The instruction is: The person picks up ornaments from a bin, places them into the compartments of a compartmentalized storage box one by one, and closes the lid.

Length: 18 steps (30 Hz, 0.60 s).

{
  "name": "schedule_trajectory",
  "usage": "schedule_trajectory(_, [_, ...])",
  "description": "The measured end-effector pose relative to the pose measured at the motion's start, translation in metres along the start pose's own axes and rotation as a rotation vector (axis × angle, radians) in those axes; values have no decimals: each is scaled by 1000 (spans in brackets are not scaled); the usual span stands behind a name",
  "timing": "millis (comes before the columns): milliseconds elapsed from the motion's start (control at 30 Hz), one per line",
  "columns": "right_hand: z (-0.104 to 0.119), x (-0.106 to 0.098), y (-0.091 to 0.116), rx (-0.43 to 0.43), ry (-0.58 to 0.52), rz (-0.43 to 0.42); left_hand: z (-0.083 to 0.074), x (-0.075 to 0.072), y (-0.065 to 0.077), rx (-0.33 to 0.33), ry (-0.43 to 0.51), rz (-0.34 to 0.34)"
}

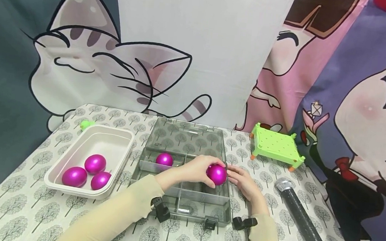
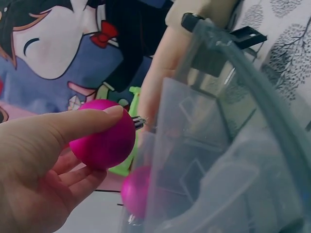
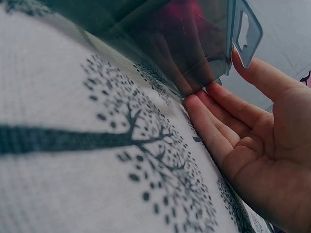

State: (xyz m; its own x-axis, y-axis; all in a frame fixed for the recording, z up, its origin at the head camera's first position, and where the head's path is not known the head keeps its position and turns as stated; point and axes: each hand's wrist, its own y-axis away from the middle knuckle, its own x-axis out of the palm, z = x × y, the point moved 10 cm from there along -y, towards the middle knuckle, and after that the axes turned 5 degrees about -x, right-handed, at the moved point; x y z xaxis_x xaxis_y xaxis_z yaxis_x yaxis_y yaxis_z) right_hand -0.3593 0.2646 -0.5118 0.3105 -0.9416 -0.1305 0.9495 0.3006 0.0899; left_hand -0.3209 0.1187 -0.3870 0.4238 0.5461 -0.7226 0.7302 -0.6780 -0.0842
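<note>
My left hand point(image 1: 197, 169) pinches a shiny magenta Christmas bauble point(image 1: 217, 175) between thumb and fingers, over the right side of a clear grey divided box point(image 1: 176, 192). A small silver cap on this bauble points away from the hand in the left wrist view. My right hand point(image 1: 245, 183) is at the box's right outer side. Its fingertips point(image 3: 194, 101) touch the lower edge of the see-through wall, and its thumb is up by a tab with a slot. Another magenta bauble point(image 1: 164, 159) lies in the back left compartment. The box's lid point(image 1: 186, 138) is folded back flat behind it.
Left of the box, a white tub point(image 1: 107, 137) holds three magenta baubles point(image 1: 95, 164). A green toy point(image 1: 86, 125) sits behind the tub. On the right are a toy bed point(image 1: 277, 146) in green with orange feet and a black microphone point(image 1: 303, 220). Cartoon-printed curtains hang behind.
</note>
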Motion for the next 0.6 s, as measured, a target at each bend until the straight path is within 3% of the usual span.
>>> schedule_trajectory(267, [1,1,-1,-18,-18,8,0,17,-1,-28,-137,58])
schedule_trajectory(600, [-1,0,0,4,3,2,-1,25,-2,-33,-185,83])
